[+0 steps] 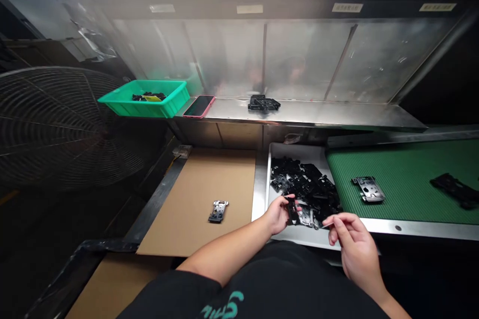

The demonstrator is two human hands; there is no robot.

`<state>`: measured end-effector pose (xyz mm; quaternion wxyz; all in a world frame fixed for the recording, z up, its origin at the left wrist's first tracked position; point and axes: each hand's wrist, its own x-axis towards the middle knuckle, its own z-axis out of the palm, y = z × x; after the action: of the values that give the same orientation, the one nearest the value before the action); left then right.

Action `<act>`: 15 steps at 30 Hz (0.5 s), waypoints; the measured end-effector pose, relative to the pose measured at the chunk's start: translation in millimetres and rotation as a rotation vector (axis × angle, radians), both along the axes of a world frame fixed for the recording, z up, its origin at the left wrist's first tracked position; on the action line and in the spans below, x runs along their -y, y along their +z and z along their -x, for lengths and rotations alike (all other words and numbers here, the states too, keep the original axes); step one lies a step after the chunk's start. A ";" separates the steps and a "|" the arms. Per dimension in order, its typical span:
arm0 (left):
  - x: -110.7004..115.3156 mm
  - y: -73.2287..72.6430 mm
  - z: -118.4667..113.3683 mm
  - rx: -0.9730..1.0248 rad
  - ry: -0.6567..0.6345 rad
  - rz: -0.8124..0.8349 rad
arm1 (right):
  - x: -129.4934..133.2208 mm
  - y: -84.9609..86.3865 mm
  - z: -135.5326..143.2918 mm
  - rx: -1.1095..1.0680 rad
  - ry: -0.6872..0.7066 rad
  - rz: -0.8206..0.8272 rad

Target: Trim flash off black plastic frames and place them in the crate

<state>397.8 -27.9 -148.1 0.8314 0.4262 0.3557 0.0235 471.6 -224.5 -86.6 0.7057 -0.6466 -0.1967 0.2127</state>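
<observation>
My left hand (277, 216) grips a black part (292, 210) over the front left of a white tray (269, 179). Many black and silver parts (307, 182) are heaped in that tray. My right hand (354, 239) is at the tray's front right corner, thumb and index finger pinched together on something thin, too small to make out. One silver and black part (218, 211) lies apart on the cardboard sheet (209, 174) to the left.
A green belt (407, 174) on the right carries a silver part (369, 190) and a black part (456, 190). The metal shelf (318, 112) holds a green bin (149, 107), a phone (199, 106) and black parts (263, 103). A large fan (67, 129) stands left.
</observation>
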 end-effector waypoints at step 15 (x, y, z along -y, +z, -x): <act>21.0 84.4 66.3 0.312 0.155 0.488 | -45.4 40.6 27.0 0.421 0.411 -0.156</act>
<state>331.4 -48.9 -63.7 0.9497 0.1763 0.2502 0.0661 444.6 -179.1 -45.9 0.6390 -0.5671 -0.4811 0.1967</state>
